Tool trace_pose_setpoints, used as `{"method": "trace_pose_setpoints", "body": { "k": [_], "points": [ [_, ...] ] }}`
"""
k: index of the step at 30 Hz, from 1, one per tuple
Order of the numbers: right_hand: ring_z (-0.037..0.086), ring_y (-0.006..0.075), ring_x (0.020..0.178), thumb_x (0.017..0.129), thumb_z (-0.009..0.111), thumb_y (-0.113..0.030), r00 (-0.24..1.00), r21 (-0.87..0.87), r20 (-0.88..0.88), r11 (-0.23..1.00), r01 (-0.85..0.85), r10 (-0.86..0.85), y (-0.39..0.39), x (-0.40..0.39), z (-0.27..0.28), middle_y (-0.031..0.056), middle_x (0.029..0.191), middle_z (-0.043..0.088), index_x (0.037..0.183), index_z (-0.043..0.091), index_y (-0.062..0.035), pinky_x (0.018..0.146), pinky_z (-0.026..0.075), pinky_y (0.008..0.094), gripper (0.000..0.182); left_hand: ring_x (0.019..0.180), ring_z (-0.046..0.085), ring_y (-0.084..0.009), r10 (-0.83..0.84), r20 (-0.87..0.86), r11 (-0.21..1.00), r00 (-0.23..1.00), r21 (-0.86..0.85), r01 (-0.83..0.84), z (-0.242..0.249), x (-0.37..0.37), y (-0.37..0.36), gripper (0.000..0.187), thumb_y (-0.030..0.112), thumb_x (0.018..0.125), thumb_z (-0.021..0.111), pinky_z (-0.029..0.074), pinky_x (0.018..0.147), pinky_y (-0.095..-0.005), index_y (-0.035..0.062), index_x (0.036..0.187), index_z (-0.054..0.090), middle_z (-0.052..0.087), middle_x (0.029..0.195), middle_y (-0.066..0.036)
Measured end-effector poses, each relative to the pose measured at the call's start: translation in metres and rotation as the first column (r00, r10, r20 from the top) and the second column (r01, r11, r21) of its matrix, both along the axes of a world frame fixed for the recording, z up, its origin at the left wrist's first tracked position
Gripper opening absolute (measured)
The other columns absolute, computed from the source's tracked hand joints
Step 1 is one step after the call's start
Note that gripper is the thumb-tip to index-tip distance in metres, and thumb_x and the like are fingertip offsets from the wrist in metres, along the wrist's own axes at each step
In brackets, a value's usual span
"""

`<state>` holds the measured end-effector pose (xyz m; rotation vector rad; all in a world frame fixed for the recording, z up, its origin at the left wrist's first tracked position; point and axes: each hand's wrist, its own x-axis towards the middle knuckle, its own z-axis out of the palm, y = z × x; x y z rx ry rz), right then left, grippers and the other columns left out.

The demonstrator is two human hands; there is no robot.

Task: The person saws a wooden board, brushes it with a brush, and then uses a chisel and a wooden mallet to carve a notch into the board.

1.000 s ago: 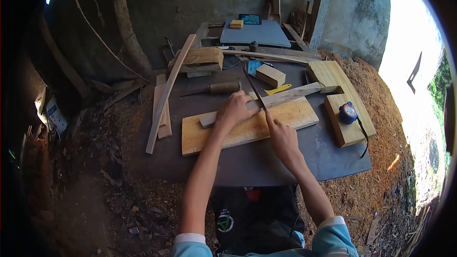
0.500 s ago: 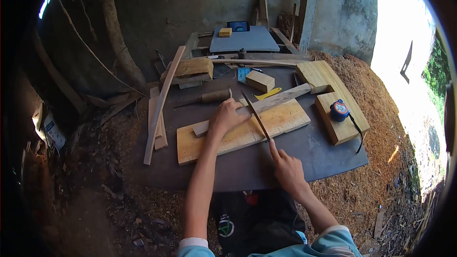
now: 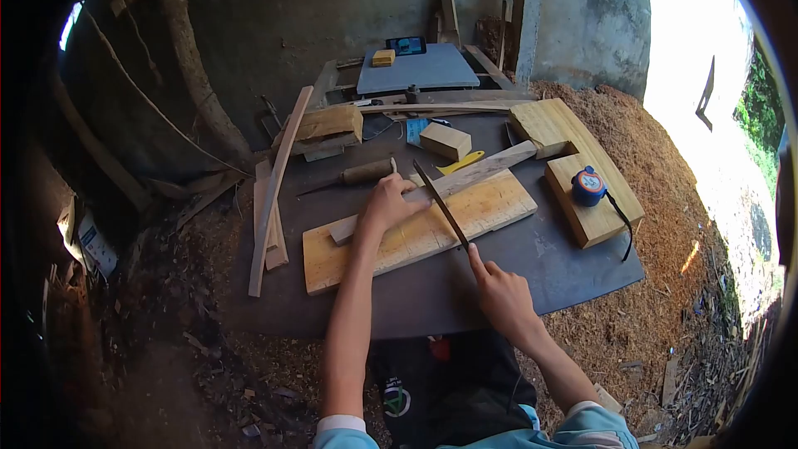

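Observation:
My left hand (image 3: 389, 204) is closed over a long wooden strip (image 3: 486, 170), pressing it down on a flat, pale yellow board (image 3: 499, 197). The strip lies at a slant, its far end reaching beyond the board. In my right hand (image 3: 505, 298) is a long, narrow, dark blade (image 3: 443, 208), index finger stretched along its near end. It crosses the strip just right of my left fingers, its tip pointing away from me. Whether it has teeth is too small to tell, and its handle is hidden in my fist.
A blue tape measure (image 3: 588, 186) sits on a wood block (image 3: 594, 224) at right. Behind the strip lie a yellow tool (image 3: 461, 164), a small block (image 3: 445, 141) and a wooden-handled pointed tool (image 3: 366, 172). Thin strips (image 3: 281, 191) lean at left. Sawdust (image 3: 665, 191) covers the ground.
The whole view has shifted slightly. My right hand and the blade have drawn a little toward me across the strip. My left hand keeps its hold on the strip.

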<state>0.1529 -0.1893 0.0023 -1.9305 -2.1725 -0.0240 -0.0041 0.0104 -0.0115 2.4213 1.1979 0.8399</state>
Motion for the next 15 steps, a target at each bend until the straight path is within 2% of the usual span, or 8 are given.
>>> {"method": "trace_pose_setpoints", "body": {
  "k": [1, 3, 5, 8, 10, 12, 13, 15],
  "points": [
    [0.063, 0.0257, 0.061, 0.074, 0.052, -0.005, 1.000, -0.027, 0.028, 1.000, -0.010, 0.011, 0.000, 0.002, 0.003, 0.0129, 0.079, 0.060, 0.130, 0.034, 0.0029, 0.054, 0.050, 0.0340, 0.060, 0.083, 0.059, -0.0296, -0.027, 0.006, 1.000, 1.000, -0.004, 0.027, -0.003, 0.001, -0.001, 0.038, 0.036, 0.065, 0.071, 0.048, 0.072, -0.0363, 0.0065, 0.089, 0.068, 0.058, 0.087, -0.013],
    [0.060, 0.0310, 0.067, 0.072, 0.051, -0.003, 0.999, 0.055, -0.039, 0.998, -0.006, 0.008, 0.059, -0.006, -0.006, 0.0131, 0.083, 0.059, 0.134, 0.030, -0.0033, 0.058, 0.048, 0.0386, 0.066, 0.084, 0.059, -0.0298, -0.018, -0.017, 0.999, 1.000, -0.031, 0.018, -0.001, 0.001, -0.004, 0.038, 0.036, 0.065, 0.071, 0.048, 0.072, -0.0363, 0.0072, 0.089, 0.068, 0.058, 0.087, -0.013],
    [0.060, 0.0315, 0.070, 0.072, 0.051, -0.002, 0.991, 0.216, -0.122, 0.976, -0.025, 0.053, 0.124, -0.013, -0.028, 0.0136, 0.084, 0.059, 0.134, 0.030, -0.0034, 0.060, 0.048, 0.0385, 0.066, 0.082, 0.058, -0.0297, -0.007, -0.011, 0.999, 1.000, -0.034, 0.006, 0.000, 0.003, -0.007, 0.037, 0.033, 0.065, 0.072, 0.047, 0.071, -0.0358, 0.0058, 0.089, 0.067, 0.058, 0.085, -0.013],
    [0.060, 0.0316, 0.068, 0.071, 0.051, -0.002, 0.996, 0.216, -0.074, 0.976, -0.026, 0.043, 0.087, -0.012, -0.023, 0.0143, 0.082, 0.058, 0.133, 0.031, -0.0026, 0.058, 0.049, 0.0394, 0.065, 0.081, 0.058, -0.0293, 0.034, 0.004, 0.999, 0.999, -0.037, -0.034, 0.006, 0.002, -0.013, 0.037, 0.027, 0.064, 0.073, 0.046, 0.071, -0.0351, 0.0026, 0.090, 0.066, 0.059, 0.083, -0.014],
    [0.060, 0.0317, 0.065, 0.071, 0.050, -0.001, 0.993, -0.011, -0.117, 1.000, 0.013, -0.014, 0.010, -0.008, -0.011, 0.0153, 0.083, 0.059, 0.132, 0.032, -0.0013, 0.056, 0.049, 0.0402, 0.064, 0.082, 0.059, -0.0293, 0.058, 0.006, 0.998, 0.998, -0.019, -0.058, 0.005, 0.003, -0.017, 0.037, 0.028, 0.064, 0.073, 0.046, 0.072, -0.0351, 0.0027, 0.090, 0.067, 0.059, 0.085, -0.013],
    [0.062, 0.0292, 0.061, 0.072, 0.051, -0.004, 0.997, -0.013, -0.070, 1.000, -0.016, 0.015, -0.008, -0.003, -0.003, 0.0145, 0.081, 0.059, 0.129, 0.035, 0.0011, 0.054, 0.051, 0.0364, 0.060, 0.088, 0.058, -0.0291, 0.059, -0.014, 0.997, 0.998, -0.045, -0.060, 0.007, 0.003, -0.014, 0.037, 0.033, 0.064, 0.072, 0.047, 0.076, -0.0352, 0.0065, 0.091, 0.067, 0.058, 0.092, -0.013],
    [0.062, 0.0280, 0.060, 0.073, 0.052, -0.005, 0.998, -0.031, -0.055, 0.999, -0.020, 0.018, -0.015, -0.002, -0.004, 0.0141, 0.080, 0.059, 0.128, 0.036, 0.0023, 0.053, 0.052, 0.0345, 0.057, 0.086, 0.058, -0.0291, 0.050, -0.010, 0.999, 0.999, -0.018, -0.050, 0.007, 0.004, -0.013, 0.037, 0.031, 0.064, 0.072, 0.047, 0.075, -0.0351, 0.0049, 0.091, 0.067, 0.058, 0.090, -0.013],
    [0.062, 0.0280, 0.060, 0.073, 0.052, -0.004, 0.999, 0.066, 0.005, 0.996, -0.055, 0.054, 0.022, -0.006, -0.005, 0.0142, 0.080, 0.059, 0.129, 0.035, 0.0029, 0.053, 0.052, 0.0339, 0.059, 0.082, 0.058, -0.0289, 0.012, -0.024, 1.000, 1.000, 0.018, -0.012, 0.007, 0.004, -0.015, 0.036, 0.027, 0.064, 0.074, 0.046, 0.073, -0.0348, 0.0017, 0.090, 0.066, 0.058, 0.084, -0.014]
  ]
}}
